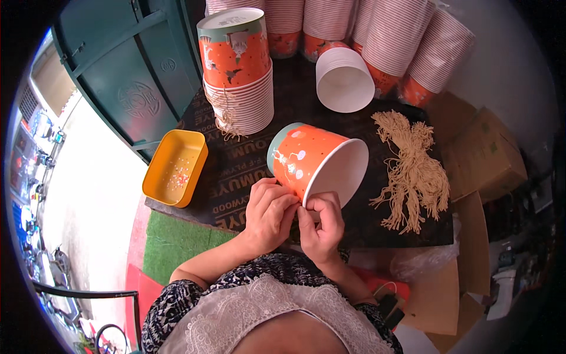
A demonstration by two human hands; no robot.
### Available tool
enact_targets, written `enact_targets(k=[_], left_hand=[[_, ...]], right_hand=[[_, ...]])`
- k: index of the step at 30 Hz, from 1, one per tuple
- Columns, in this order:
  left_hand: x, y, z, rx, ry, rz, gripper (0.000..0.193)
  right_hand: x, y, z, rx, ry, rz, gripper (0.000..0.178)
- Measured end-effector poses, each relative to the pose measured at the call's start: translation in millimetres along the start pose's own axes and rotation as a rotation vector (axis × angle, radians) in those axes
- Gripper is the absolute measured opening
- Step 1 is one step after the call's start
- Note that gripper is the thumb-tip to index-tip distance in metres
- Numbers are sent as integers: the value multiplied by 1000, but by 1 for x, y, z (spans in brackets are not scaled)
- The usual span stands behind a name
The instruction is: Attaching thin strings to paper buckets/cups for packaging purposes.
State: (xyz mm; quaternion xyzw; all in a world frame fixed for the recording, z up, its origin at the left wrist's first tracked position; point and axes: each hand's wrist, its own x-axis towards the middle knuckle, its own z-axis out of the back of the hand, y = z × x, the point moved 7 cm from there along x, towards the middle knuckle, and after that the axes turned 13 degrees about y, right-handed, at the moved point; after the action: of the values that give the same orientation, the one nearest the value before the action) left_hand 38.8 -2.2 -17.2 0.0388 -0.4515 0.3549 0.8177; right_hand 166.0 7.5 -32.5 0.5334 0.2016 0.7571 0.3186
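An orange paper bucket (312,154) with a grey-green base band and a white inside lies tipped on its side, its mouth facing right and toward me. My left hand (268,212) is at the outside of its near wall, fingertips pinched close to the rim. My right hand (321,224) grips that rim, with fingers inside the mouth and the thumb outside. Both sets of fingertips meet at one spot on the wall; whatever small thing is between them is hidden. To the right lies a bundle of tan cords (413,171).
A yellow tray (159,177) with small pale and red bits stands at the table's left edge. Behind it rises a bucket stack (239,88) with cords hanging down. Another stack (345,79) lies on its side, near wrapped stacks (395,35). Cardboard boxes (486,153) sit right.
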Motion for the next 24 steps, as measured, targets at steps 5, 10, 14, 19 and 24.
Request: enact_targets(k=[5,10,14,19,24], left_hand=[[1,-1,0,27,2,-40,33],[8,5,3,26,88,-105,36],[12,30,36,70,47,47,28],[-22,110,122,398,6,532,6],[-56,172,160,506,207,845,11]], right_hand=[[-1,-1,-2,-12,7,-2,16],[3,3,-1,-55,4,-2,16],[4,-4,4,-206,-60,30,19],[4,-13,25,-289,-77,13,15],[1,-19,42,-323,-79,9,12]])
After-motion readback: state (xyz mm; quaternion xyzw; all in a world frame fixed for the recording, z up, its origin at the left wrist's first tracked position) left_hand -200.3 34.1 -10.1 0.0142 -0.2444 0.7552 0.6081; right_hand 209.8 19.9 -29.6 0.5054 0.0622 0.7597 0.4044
